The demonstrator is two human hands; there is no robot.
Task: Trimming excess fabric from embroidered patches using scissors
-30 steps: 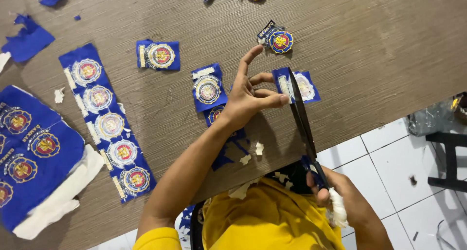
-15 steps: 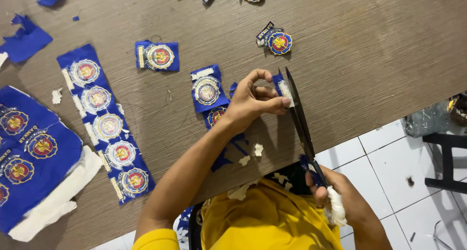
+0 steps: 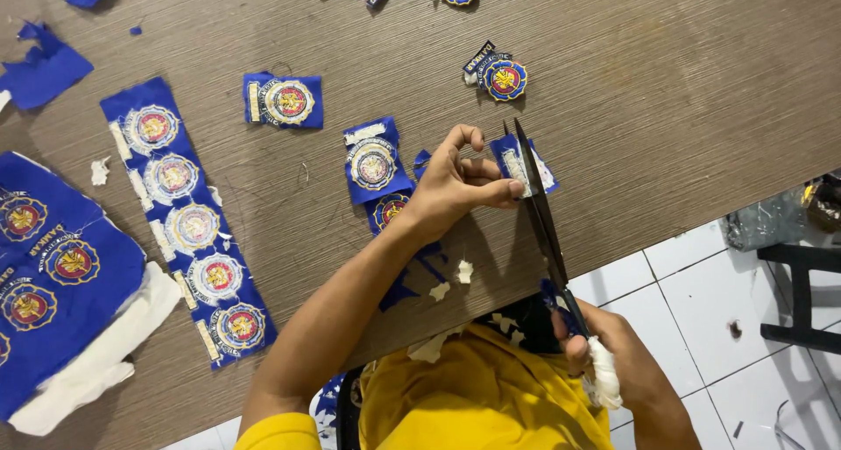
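Just right of the frame's centre, a small blue patch piece (image 3: 524,165) with a round embroidered emblem lies on the brown table (image 3: 683,91), and the dark blades of a pair of scissors (image 3: 540,209) stand partly open across it, biting into its left side. The left hand (image 3: 455,183) presses the piece down, thumb and forefinger pinched narrow at its edge just beside the blades. The right hand (image 3: 613,367), low at the right of the frame past the table's edge, is wrapped around the scissor handles, one finger bound in white. The step in hand looks like trimming the emblem free of its blue surround; the next move would call for closing the blades along the emblem's rim while the left fingers stay out of the cut and turn the piece. Left of the hand lie two more cut patches (image 3: 375,162), further left a long strip of emblems (image 3: 188,218), and above centre a finished round badge (image 3: 505,78).
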